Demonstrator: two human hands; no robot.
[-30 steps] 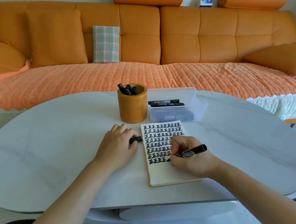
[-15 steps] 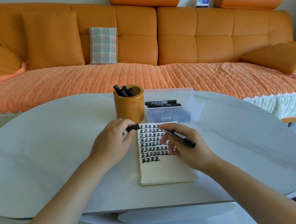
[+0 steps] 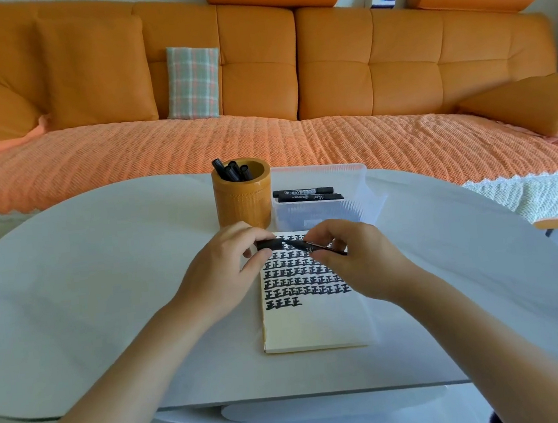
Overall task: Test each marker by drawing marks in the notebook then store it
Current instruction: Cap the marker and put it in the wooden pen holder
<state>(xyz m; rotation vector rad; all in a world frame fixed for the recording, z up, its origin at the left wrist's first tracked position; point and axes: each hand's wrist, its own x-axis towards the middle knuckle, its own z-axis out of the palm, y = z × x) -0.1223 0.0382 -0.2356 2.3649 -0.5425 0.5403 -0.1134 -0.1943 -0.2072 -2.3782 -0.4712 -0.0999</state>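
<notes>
Both hands meet over the far end of the notebook point(image 3: 313, 324), which lies open near the middle of the worktop point(image 3: 106, 281), its marked page facing up with rows of black signs. The left hand point(image 3: 222, 272) pinches the black cap point(image 3: 270, 245) between thumb and forefinger; the other fingers point(image 3: 235, 231) are curled above it. The right hand point(image 3: 361, 257) holds the marker point(image 3: 323, 248) by its body, fingers bent around it, the thumb under. The marker lies almost level, a little lower at its right end, and it spans the gap between the two hands, just above the paper. The cap is at the tip of the marker; whether it is pushed fully on, I cannot tell.

Behind the hands, toward the far edge of the worktop, stands an orange pen cup point(image 3: 244, 201) with several black markers point(image 3: 232, 171) sticking out. Just beside it on the right is a clear plastic box point(image 3: 357, 182) with two more black pens point(image 3: 303, 193) lying flat. Beyond the worktop is an orange sofa point(image 3: 393, 71).
</notes>
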